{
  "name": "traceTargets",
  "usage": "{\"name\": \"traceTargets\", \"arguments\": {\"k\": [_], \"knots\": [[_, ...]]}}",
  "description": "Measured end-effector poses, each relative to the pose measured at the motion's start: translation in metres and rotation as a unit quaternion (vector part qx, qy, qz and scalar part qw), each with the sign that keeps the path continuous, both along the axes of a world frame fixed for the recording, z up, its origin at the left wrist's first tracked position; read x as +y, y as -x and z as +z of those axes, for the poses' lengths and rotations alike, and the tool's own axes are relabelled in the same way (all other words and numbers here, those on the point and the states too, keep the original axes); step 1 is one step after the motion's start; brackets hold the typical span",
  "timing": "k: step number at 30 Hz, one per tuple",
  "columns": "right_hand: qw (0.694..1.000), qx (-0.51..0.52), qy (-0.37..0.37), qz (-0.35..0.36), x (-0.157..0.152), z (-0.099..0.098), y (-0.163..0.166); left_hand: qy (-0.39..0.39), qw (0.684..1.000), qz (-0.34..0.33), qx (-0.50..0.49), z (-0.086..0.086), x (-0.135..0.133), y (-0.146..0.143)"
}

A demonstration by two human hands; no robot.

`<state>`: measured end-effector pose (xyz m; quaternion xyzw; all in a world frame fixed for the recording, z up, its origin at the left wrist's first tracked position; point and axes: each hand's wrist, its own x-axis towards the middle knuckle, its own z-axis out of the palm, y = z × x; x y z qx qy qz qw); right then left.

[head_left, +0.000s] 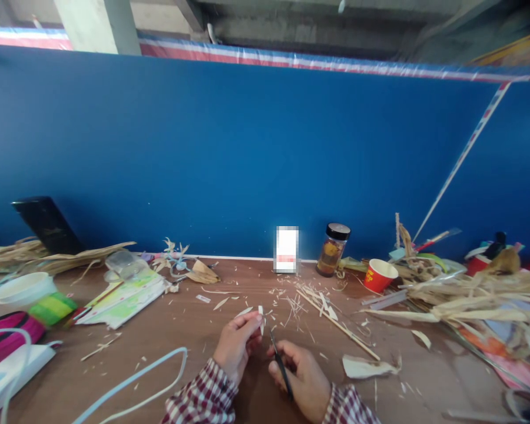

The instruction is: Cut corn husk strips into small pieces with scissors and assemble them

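Note:
My left hand (pixel 238 341) pinches a small pale strip of dried husk (pixel 261 315) between thumb and fingertips, just above the wooden table (pixel 194 335). My right hand (pixel 298 377) is closed around small black scissors (pixel 279 359), whose tips point up toward the strip and lie close to it. Both wrists show checked red-and-white sleeves. Pale husk scraps and slivers lie scattered around both hands.
A blue partition wall stands behind the table. A glass jar (pixel 332 249) and red paper cup (pixel 380 275) are back right, beside a heap of dried husks (pixel 472 294). A long stick (pixel 340 327), white bowl (pixel 23 288), papers (pixel 123 297) and light-blue cord (pixel 141 383) lie around.

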<state>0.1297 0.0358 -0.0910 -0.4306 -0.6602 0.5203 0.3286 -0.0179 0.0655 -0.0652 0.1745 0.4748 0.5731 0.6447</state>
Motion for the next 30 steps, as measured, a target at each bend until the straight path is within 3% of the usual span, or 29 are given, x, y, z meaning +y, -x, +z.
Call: {"name": "traceTargets", "arguments": {"k": [9,30], "knots": [[1.0,-0.003,-0.006,0.0,0.0,-0.0014,-0.0007,-0.045,0.999,-0.014,-0.005,-0.0006,-0.0007,0.0008],[0.999,0.03,0.042,0.009,-0.0016,0.0006,0.0007,-0.02,1.0,-0.021,-0.001,-0.001,-0.0009,-0.0008]]}}
